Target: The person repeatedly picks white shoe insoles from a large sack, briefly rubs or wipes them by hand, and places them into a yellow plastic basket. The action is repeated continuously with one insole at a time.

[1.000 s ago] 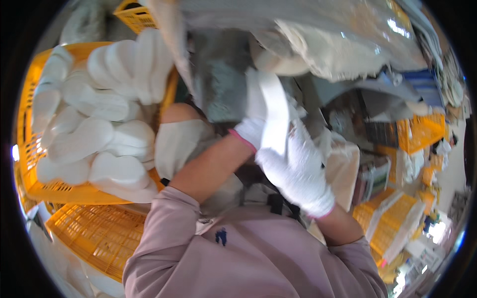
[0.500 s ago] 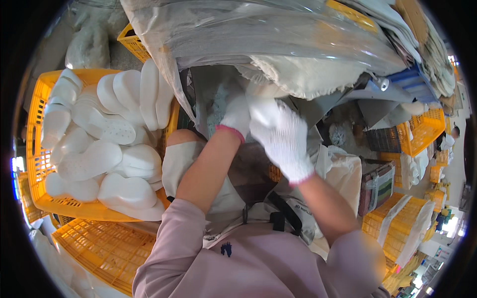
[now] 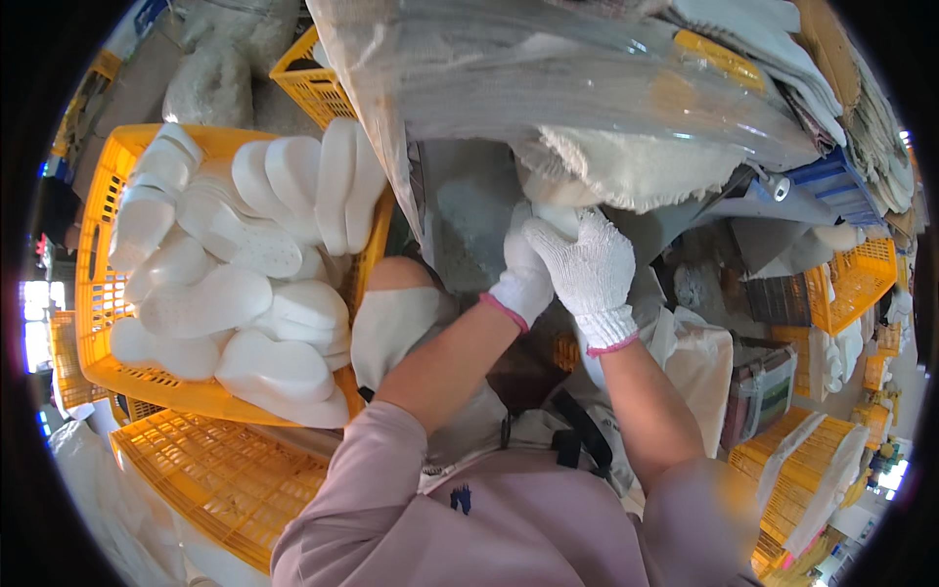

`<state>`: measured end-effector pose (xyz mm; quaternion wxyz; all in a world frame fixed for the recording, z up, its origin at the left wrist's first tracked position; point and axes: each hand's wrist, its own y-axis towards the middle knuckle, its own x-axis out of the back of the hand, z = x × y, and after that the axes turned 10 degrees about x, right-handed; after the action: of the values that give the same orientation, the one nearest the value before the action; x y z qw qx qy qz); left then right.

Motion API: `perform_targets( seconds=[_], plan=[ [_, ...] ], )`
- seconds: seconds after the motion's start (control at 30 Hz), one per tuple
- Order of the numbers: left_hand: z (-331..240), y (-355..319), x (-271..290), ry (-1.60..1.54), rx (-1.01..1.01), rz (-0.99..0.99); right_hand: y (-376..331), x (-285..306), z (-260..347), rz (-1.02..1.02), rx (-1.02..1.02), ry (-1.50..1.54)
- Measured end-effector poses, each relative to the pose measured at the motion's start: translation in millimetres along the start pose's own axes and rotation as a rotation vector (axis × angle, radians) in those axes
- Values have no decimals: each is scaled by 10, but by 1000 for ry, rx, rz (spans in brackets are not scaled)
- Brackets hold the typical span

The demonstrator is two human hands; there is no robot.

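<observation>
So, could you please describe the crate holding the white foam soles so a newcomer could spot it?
Look left of the gloved hands. The orange plastic crate there is heaped with white foam soles; the orange crate below it holds none.

Big clear plastic bag (image 3: 587,88) along the top centre, long and crinkled, stuffed with grey and off-white material plus a yellow strip showing through the film; both gloved hands (image 3: 567,264) are up against its underside. Smaller white plastic bag (image 3: 699,362) sits just right of the right forearm, soft and bulging, and another clear plastic wrap (image 3: 812,479) drapes over a yellow crate (image 3: 782,460) at lower right. No labels, signs or screens clear enough to make out.
</observation>
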<state>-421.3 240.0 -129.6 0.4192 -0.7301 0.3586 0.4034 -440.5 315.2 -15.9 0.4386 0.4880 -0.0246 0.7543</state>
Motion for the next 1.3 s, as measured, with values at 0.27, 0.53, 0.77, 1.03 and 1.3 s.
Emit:
perform_targets(
  seconds=[0.27, 0.53, 0.77, 1.03, 1.3],
  plan=[
    [-189, -20, -157, -197, 270, 13, -40, 187, -170, 24, 210, 132],
    [-82, -99, -84, -169, 335, -91, -550, 870, 400, 510, -111, 277],
    [-201, 297, -250, -11, 174, -183, 119, 571, 288, 392, 294, -74],
    [-31, -235, -165, -185, 308, -109, -1300, 1258, -180, 340, -705, 851],
    [-221, 7, -201, 207, 49, -77, -1009, 914, -411, 68, -915, 1340]
  ],
)
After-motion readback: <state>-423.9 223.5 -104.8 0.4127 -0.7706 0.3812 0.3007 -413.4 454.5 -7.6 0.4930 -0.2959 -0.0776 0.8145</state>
